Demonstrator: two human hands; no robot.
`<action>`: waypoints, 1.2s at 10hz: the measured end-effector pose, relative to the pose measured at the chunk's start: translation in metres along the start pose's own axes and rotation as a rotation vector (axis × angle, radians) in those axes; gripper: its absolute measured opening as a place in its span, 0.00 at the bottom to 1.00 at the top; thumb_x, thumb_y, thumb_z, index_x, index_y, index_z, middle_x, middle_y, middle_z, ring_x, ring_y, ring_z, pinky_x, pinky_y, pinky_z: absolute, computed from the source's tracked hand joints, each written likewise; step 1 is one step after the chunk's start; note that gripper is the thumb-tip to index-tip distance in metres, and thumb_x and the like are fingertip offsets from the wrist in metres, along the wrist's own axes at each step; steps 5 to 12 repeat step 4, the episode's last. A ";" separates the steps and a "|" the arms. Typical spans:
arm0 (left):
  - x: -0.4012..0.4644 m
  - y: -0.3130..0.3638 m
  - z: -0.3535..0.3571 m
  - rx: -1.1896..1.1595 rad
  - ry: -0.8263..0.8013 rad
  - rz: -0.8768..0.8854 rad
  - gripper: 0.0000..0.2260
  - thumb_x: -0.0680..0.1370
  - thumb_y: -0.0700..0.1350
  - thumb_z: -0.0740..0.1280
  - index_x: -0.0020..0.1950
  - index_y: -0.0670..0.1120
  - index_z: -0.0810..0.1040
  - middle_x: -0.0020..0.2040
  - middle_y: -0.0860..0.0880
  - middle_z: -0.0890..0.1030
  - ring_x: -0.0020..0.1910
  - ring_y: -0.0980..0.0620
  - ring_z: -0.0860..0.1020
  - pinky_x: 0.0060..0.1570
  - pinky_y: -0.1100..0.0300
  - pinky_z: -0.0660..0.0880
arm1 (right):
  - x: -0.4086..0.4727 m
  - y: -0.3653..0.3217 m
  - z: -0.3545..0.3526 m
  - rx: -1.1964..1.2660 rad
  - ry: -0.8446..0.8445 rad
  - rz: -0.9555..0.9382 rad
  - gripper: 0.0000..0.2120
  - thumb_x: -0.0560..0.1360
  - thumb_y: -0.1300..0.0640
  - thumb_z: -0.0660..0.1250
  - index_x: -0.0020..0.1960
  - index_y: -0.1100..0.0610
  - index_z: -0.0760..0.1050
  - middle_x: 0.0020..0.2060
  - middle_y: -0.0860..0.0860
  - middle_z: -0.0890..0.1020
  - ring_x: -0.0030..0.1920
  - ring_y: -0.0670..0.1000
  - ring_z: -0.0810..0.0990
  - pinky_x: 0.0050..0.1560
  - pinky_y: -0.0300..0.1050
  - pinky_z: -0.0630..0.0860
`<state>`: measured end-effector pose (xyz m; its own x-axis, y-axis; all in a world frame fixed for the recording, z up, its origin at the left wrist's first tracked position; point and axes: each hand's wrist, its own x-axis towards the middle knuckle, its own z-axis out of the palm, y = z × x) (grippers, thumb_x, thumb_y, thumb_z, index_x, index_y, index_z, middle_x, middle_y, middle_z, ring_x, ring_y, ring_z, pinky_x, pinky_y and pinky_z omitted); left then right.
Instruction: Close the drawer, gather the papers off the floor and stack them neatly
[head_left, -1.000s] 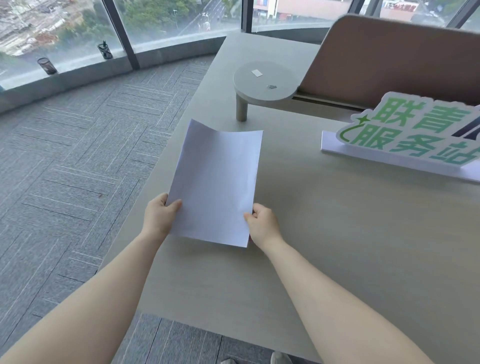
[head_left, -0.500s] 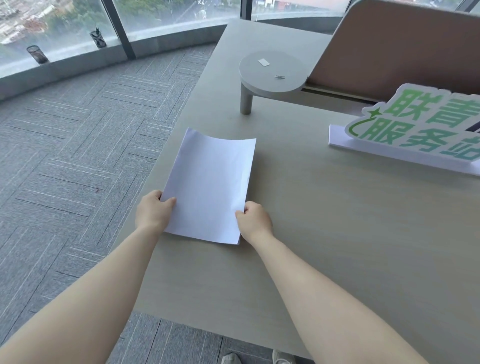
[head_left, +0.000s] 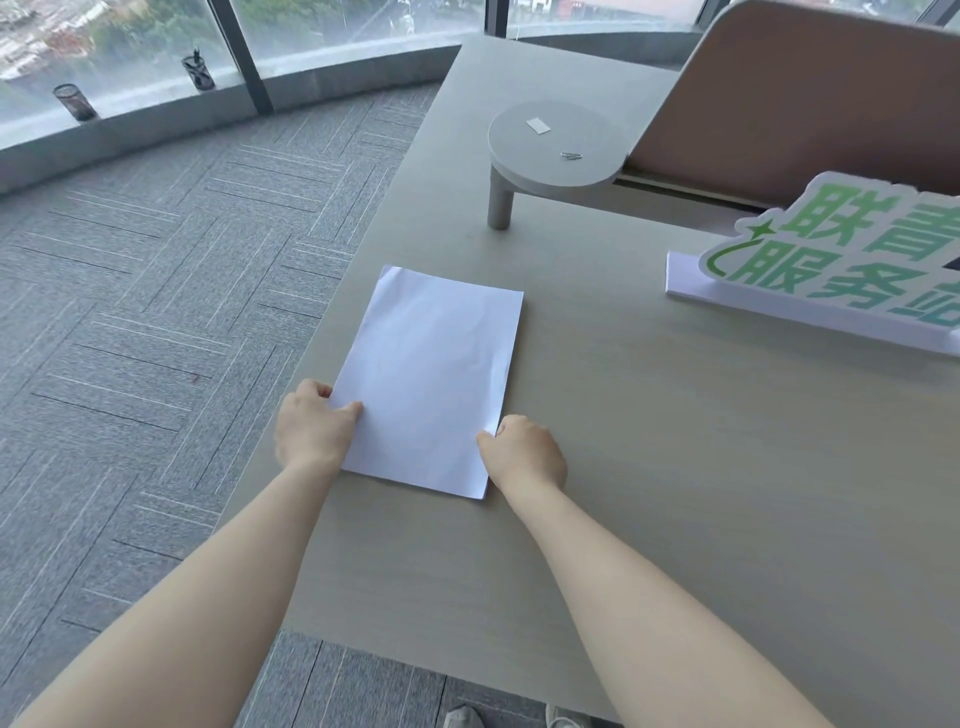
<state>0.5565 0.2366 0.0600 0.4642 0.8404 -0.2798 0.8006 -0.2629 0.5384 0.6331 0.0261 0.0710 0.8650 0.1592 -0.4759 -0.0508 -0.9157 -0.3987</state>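
A stack of white papers (head_left: 428, 374) lies flat on the pale wooden desk (head_left: 675, 467), close to its left edge. My left hand (head_left: 311, 428) grips the stack's near left side, thumb on top. My right hand (head_left: 524, 454) pinches the near right corner. The far left corner of the top sheet curls up slightly. No drawer is in view, and no paper shows on the visible floor.
A round grey raised shelf (head_left: 556, 148) on a leg stands behind the papers, with a paper clip (head_left: 570, 155) on it. A green-lettered sign (head_left: 831, 260) stands at the right before a brown divider panel (head_left: 805, 93). Grey carpet (head_left: 156, 312) lies to the left.
The papers were held lifted and bowed above the desk; both hands have lowered them until the stack lies flat on the desk surface.
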 end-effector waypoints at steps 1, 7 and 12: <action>0.001 -0.001 -0.003 0.059 0.009 -0.026 0.21 0.70 0.55 0.71 0.59 0.46 0.75 0.60 0.41 0.75 0.60 0.39 0.75 0.59 0.48 0.71 | -0.001 0.000 0.000 0.004 0.018 0.006 0.09 0.74 0.50 0.60 0.41 0.55 0.71 0.37 0.51 0.77 0.38 0.56 0.75 0.34 0.42 0.66; -0.005 -0.017 -0.008 -0.199 0.115 -0.080 0.14 0.77 0.52 0.63 0.54 0.42 0.77 0.55 0.41 0.80 0.55 0.40 0.77 0.55 0.49 0.71 | -0.013 0.008 0.003 0.092 0.112 -0.002 0.15 0.79 0.46 0.56 0.43 0.56 0.72 0.38 0.54 0.79 0.42 0.58 0.77 0.38 0.46 0.68; -0.005 -0.017 -0.008 -0.199 0.115 -0.080 0.14 0.77 0.52 0.63 0.54 0.42 0.77 0.55 0.41 0.80 0.55 0.40 0.77 0.55 0.49 0.71 | -0.013 0.008 0.003 0.092 0.112 -0.002 0.15 0.79 0.46 0.56 0.43 0.56 0.72 0.38 0.54 0.79 0.42 0.58 0.77 0.38 0.46 0.68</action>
